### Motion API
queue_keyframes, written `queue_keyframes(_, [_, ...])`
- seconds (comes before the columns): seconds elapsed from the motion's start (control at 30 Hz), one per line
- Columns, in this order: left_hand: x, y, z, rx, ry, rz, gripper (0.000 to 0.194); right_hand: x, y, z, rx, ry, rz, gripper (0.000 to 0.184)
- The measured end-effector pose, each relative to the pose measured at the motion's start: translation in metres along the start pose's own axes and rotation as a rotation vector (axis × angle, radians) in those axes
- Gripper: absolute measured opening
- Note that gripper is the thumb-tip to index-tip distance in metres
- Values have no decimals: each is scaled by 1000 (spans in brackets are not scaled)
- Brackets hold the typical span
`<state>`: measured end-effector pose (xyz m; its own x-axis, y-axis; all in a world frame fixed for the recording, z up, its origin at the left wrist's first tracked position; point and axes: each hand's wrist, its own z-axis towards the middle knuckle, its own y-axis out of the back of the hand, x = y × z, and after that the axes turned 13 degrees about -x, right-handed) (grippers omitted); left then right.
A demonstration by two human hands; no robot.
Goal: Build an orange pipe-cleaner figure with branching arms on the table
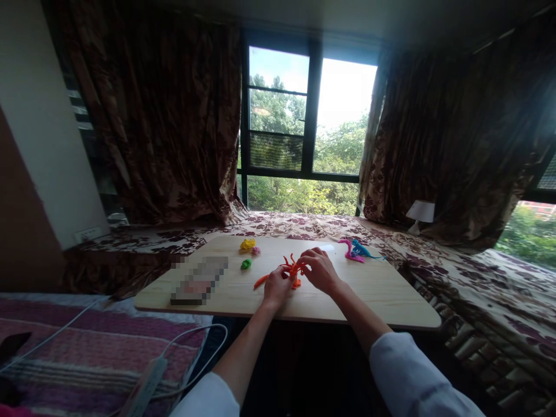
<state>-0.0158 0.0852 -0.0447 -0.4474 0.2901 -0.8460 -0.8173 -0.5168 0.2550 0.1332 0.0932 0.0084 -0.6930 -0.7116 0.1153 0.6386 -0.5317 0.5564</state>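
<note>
An orange clay figure (293,269) with thin spiky limbs stands on the light wooden table (382,289), near its middle. My left hand (276,286) is curled round the figure's near left side. My right hand (318,267) pinches its right side with closed fingers. A thin orange clay strip (261,281) lies flat just left of my left hand. Further back on the table are a yellow clay lump (248,244), a small pink bit (256,251) and a green lump (246,264). At the far right sit a pink clay figure (350,251) and a blue one (362,249).
A blurred-out flat object (200,280) lies on the table's left part. A power strip (145,386) with white cables rests on the striped blanket (87,347) at lower left. A small white lamp (420,214) stands by the curtains. The window (304,127) is straight ahead.
</note>
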Motion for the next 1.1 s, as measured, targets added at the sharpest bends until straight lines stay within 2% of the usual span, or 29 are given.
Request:
queue_keyframes(0.23, [2, -2, 1, 7, -38, 30, 34, -7, -2, 5, 29, -75, 92, 16])
queue_keyframes(0.37, [-4, 0, 0, 12, 22, 23, 32, -10, -1, 8, 38, -73, 101, 16])
queue_keyframes(0.6, [-8, 0, -1, 15, 73, 6, 30, -10, 5, 13, -58, -105, 170, 13])
queue_keyframes(0.73, [-2, -1, 1, 17, 38, 17, 31, -10, 14, 18, -155, -188, 319, 15])
queue_keyframes(0.8, [1, -1, 2, 24, 15, 18, 32, -11, 18, 19, -163, -200, 362, 17])
queue_keyframes(0.97, [3, -3, 2, 20, 14, 19, 31, -13, 18, 18, 9, -34, 160, 12])
queue_keyframes(1.1, [1, -2, 0, 15, 18, 28, 30, -11, 15, 19, 101, 35, 26, 15])
